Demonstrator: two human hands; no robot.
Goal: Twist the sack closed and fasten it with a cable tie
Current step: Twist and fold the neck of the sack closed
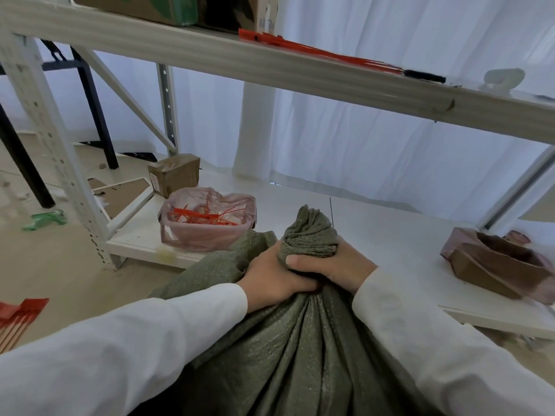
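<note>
We find the green woven sack [300, 349] standing low in the frame, against the front edge of the white lower shelf [390, 235], its mouth gathered into a bunched neck. Both hands are clamped round that neck: the left hand [270, 274] curls round it from the near side, the right hand [339, 262] from the far side, thumb across the fabric, the two hands touching. A tuft of loose fabric stands above the grip.

We judge the twisting step to be in hand; no cable tie is on the neck yet. To do it well, we advise keeping one hand fixed low on the neck while the other turns the tuft, so the pleats wind tight and do not spring back.

Red cable ties [315, 51] lie on the upper shelf [210, 55], more in the pink-lined bin [207, 220] left of the sack. One hand must hold the twist while the other fetches a tie; slackening then is the risk.
</note>
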